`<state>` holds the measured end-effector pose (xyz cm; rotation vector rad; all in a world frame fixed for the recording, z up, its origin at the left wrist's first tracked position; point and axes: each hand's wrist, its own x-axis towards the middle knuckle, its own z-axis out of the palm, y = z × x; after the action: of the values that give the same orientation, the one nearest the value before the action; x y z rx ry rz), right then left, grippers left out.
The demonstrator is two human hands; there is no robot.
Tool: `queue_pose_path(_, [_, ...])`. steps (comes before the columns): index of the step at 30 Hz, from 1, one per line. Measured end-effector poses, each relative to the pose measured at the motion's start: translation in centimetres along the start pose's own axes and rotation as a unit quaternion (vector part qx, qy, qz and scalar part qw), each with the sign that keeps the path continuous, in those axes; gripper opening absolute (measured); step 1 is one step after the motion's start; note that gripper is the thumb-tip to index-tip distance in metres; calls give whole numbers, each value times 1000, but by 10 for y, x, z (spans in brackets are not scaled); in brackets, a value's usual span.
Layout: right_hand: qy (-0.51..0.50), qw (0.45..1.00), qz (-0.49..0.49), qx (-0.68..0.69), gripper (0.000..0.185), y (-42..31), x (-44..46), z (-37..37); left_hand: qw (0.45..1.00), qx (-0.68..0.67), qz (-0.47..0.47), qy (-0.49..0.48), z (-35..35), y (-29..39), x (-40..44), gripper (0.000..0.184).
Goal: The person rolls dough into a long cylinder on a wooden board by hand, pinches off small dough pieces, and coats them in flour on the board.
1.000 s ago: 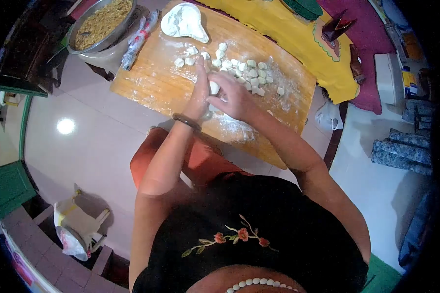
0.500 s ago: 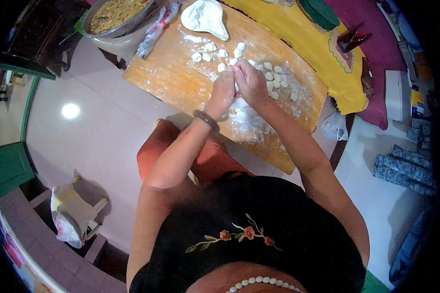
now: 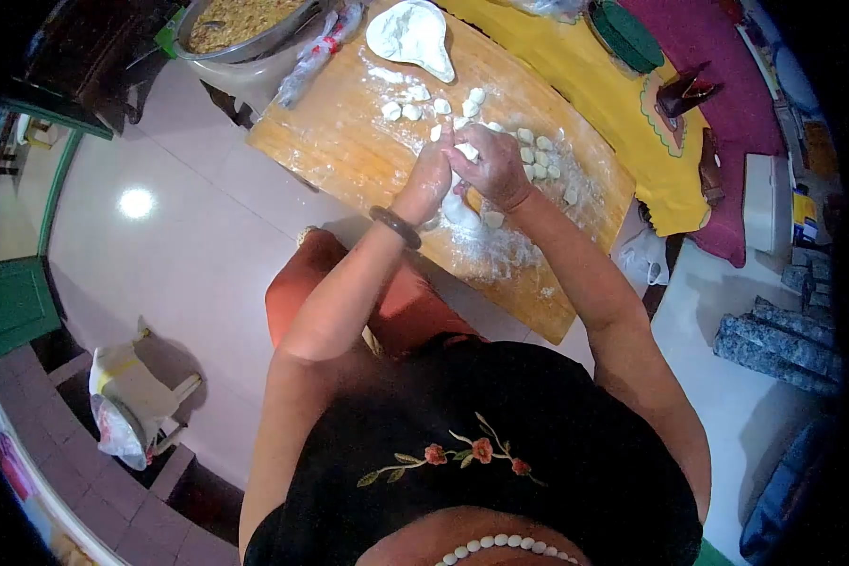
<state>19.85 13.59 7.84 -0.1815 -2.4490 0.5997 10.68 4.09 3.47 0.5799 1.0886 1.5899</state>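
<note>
My left hand (image 3: 428, 177), with a dark bangle at its wrist, is closed around a white length of dough (image 3: 460, 211). The dough's lower end hangs out below my fingers over the floured board. My right hand (image 3: 493, 166) is curled against the left, its fingers closed on the dough's upper end; the exact grip is hidden. Several small dough pieces (image 3: 542, 158) lie right of my hands, and others (image 3: 411, 111) sit beyond them. All rest on a wooden board (image 3: 325, 156) dusted with flour.
A white dish of flour (image 3: 408, 38) stands at the board's far edge. A metal basin of chunky filling (image 3: 245, 24) is at the upper left, beside a plastic bag (image 3: 321, 52). A yellow cloth (image 3: 575, 71) borders the board. A stool (image 3: 137, 391) stands lower left.
My right hand has turned and its fingers have curled in more, showing more of the dough. The view has shifted slightly, so the board appears a little lower and further right.
</note>
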Motion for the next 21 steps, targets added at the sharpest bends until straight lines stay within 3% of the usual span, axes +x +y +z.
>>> queue_pose_path(2, [5, 1000, -2, -9, 20, 1, 0, 1, 999, -12, 17, 32, 5, -3, 0, 64])
queue_pose_path(5, [-2, 998, 37, 53, 16, -1, -2, 1, 998, 13, 65, -8, 6, 2, -7, 60])
queue_pose_path(8, [-3, 998, 43, 43, 13, -1, -3, -1, 997, -21, 56, 56, 18, 8, -12, 55])
queue_pose_path(11, [6, 997, 51, 57, 10, -3, -4, 3, 996, -78, 7, 40, 16, 11, -15, 48])
queue_pose_path(14, [46, 996, 35, 65, 6, -14, 1, 4, 991, -73, -7, 114, 21, 9, -17, 42])
queue_pose_path(17, [21, 996, 89, 8, 14, -3, -2, 12, 973, 134, 117, 145, 9, -11, -9, 39])
queue_pose_path(20, [-49, 986, 143, -77, 19, 12, 13, 12, 951, 274, 105, 98, -7, 0, -6, 27])
queue_pose_path(21, [-54, 977, 129, -160, 19, 26, 19, 14, 826, 523, 195, 74, -5, -3, -3, 18])
